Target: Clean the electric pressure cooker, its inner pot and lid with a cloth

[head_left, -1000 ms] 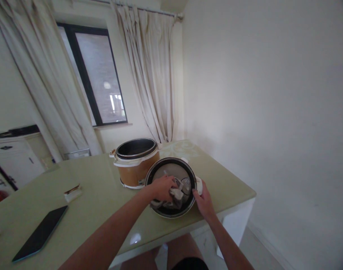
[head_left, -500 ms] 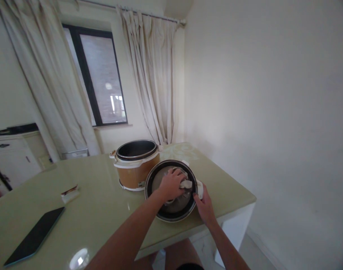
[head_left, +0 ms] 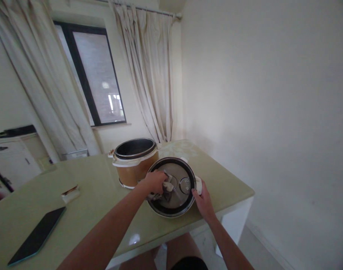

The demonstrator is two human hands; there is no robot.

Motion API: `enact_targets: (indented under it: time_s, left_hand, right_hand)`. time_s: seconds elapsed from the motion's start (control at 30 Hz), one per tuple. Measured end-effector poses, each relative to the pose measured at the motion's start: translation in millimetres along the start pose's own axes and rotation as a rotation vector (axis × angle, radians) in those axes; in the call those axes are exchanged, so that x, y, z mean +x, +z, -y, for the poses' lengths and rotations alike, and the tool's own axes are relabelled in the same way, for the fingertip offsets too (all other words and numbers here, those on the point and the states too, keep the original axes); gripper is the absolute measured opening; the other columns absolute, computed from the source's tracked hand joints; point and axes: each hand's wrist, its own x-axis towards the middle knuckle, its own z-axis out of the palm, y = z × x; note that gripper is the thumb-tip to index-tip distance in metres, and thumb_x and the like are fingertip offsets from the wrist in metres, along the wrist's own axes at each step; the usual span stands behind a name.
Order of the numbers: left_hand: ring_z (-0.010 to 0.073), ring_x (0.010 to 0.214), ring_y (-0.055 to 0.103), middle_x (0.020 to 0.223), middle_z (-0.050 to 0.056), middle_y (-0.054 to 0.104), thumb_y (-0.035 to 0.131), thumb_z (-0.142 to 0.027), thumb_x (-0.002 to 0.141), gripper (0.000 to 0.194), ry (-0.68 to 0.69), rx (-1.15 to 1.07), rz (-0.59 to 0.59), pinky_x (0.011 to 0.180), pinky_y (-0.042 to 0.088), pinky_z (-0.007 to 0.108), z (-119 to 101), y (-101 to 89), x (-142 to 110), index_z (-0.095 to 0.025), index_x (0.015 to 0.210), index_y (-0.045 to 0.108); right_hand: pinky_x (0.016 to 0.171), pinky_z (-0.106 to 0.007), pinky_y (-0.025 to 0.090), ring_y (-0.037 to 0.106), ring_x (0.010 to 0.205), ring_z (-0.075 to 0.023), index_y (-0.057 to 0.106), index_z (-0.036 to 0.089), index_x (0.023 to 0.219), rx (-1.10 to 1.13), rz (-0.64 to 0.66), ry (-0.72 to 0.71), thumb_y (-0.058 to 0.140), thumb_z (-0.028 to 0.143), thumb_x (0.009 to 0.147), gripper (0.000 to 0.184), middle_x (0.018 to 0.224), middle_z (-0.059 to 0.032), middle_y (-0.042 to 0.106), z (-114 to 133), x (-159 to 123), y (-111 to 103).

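Observation:
A round pressure cooker lid (head_left: 179, 198) is tilted up at the table's near edge, its metal underside and dark sealing ring facing me. My right hand (head_left: 202, 198) grips the lid's white handle (head_left: 198, 185) on the right. My left hand (head_left: 156, 180) is closed on a crumpled pale cloth (head_left: 168, 186) and presses it against the lid's left inner side. Behind the lid stands the gold and white pressure cooker (head_left: 133, 168), uncovered, with its dark inner pot (head_left: 135, 147) showing. The lid hides part of its right side.
On the left of the glossy green table (head_left: 98, 195) lie a dark tablet (head_left: 38, 236) and a small white packet (head_left: 71, 194). A wall (head_left: 258, 112) runs along the right. Curtains (head_left: 149, 67) and a window stand behind, with a white cabinet (head_left: 14, 157) far left.
My left hand has moved with the cloth from the middle of the lid to its left side, uncovering the round valve part. My right hand keeps its hold on the handle.

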Motion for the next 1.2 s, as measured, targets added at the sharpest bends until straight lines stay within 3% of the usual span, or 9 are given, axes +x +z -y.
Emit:
enact_targets:
  time_s: [0.17, 0.3, 0.43, 0.6, 0.7, 0.8, 0.87, 1.03, 1.2]
  left_hand:
    - [0.0374, 0.126, 0.055, 0.139, 0.012, 0.061, 0.069, -0.032, 0.079, 0.047, -0.101, -0.032, -0.267, 0.09, 0.058, 0.048, -12, 6.7, 11, -0.027, 0.127, 0.066]
    - [0.0352, 0.129, 0.05, 0.144, 0.009, 0.056, 0.069, -0.04, 0.082, 0.056, -0.088, -0.132, -0.323, 0.096, 0.056, 0.047, -20, 15.8, 19, -0.03, 0.137, 0.061]
    - [0.0359, 0.132, 0.049, 0.144, 0.007, 0.056, 0.076, -0.045, 0.076, 0.064, 0.009, -0.181, -0.315, 0.101, 0.054, 0.047, -31, 18.8, 26, -0.032, 0.137, 0.062]
    - [0.035, 0.128, 0.057, 0.137, 0.007, 0.064, 0.083, -0.044, 0.069, 0.06, 0.183, -0.186, -0.206, 0.113, 0.046, 0.049, -45, 21.5, 36, -0.03, 0.126, 0.071]
    - [0.0359, 0.122, 0.064, 0.134, 0.01, 0.068, 0.085, -0.045, 0.064, 0.061, 0.24, -0.163, -0.047, 0.105, 0.053, 0.047, -41, 18.5, 34, -0.027, 0.122, 0.074]
    - [0.0359, 0.11, 0.07, 0.12, 0.009, 0.075, 0.087, -0.036, 0.059, 0.059, 0.178, -0.096, 0.159, 0.091, 0.059, 0.045, -25, 8.2, 24, -0.027, 0.117, 0.076]
    - [0.037, 0.111, 0.07, 0.12, 0.01, 0.075, 0.087, -0.029, 0.057, 0.058, 0.109, -0.018, 0.178, 0.089, 0.06, 0.046, -13, 0.0, 16, -0.028, 0.114, 0.076]
    - [0.0388, 0.126, 0.059, 0.135, 0.012, 0.066, 0.079, -0.029, 0.07, 0.05, -0.043, 0.017, -0.168, 0.092, 0.058, 0.048, 1, -6.4, 12, -0.027, 0.119, 0.071]
    - [0.0333, 0.13, 0.053, 0.14, 0.009, 0.059, 0.069, -0.039, 0.083, 0.054, -0.183, -0.217, -0.392, 0.1, 0.054, 0.046, -29, 6.3, 32, -0.029, 0.135, 0.062]
  right_hand:
    - [0.091, -0.037, 0.056, 0.069, 0.104, -0.0263, 0.054, 0.019, 0.141, -0.003, -0.02, 0.02, 0.061, 0.038, 0.088, 0.057, 0.119, -0.0084, 0.074, 2, -1, -2]
    - [0.091, -0.036, 0.056, 0.069, 0.106, -0.0259, 0.054, 0.019, 0.141, 0.002, -0.019, 0.005, 0.061, 0.037, 0.088, 0.056, 0.122, -0.0091, 0.073, 2, -1, -2]
    - [0.093, -0.036, 0.056, 0.068, 0.107, -0.0255, 0.054, 0.018, 0.14, 0.008, -0.026, -0.01, 0.06, 0.035, 0.087, 0.056, 0.124, -0.01, 0.072, 1, 0, -2]
    - [0.093, -0.037, 0.057, 0.069, 0.109, -0.0262, 0.055, 0.018, 0.14, -0.009, -0.039, -0.008, 0.06, 0.034, 0.086, 0.056, 0.123, -0.0103, 0.073, 2, 1, -2]
    - [0.095, -0.038, 0.056, 0.069, 0.11, -0.0267, 0.057, 0.018, 0.139, -0.013, -0.046, -0.004, 0.06, 0.034, 0.086, 0.056, 0.124, -0.0101, 0.073, 0, 2, -1]
    - [0.092, -0.039, 0.057, 0.069, 0.109, -0.0273, 0.057, 0.018, 0.137, -0.019, -0.054, 0.006, 0.061, 0.036, 0.085, 0.056, 0.122, -0.0099, 0.074, -4, 2, 0]
    - [0.091, -0.038, 0.057, 0.069, 0.109, -0.0269, 0.056, 0.019, 0.138, -0.022, -0.055, 0.011, 0.061, 0.036, 0.085, 0.056, 0.121, -0.0095, 0.073, -6, 2, 0]
    - [0.092, -0.038, 0.057, 0.069, 0.106, -0.0265, 0.053, 0.02, 0.14, 0.009, -0.025, 0.003, 0.06, 0.038, 0.087, 0.056, 0.117, -0.0089, 0.074, -7, 0, 0]
    - [0.092, -0.038, 0.057, 0.069, 0.106, -0.0264, 0.052, 0.019, 0.14, -0.004, -0.036, 0.004, 0.061, 0.038, 0.087, 0.057, 0.121, -0.0101, 0.072, -6, 0, -1]
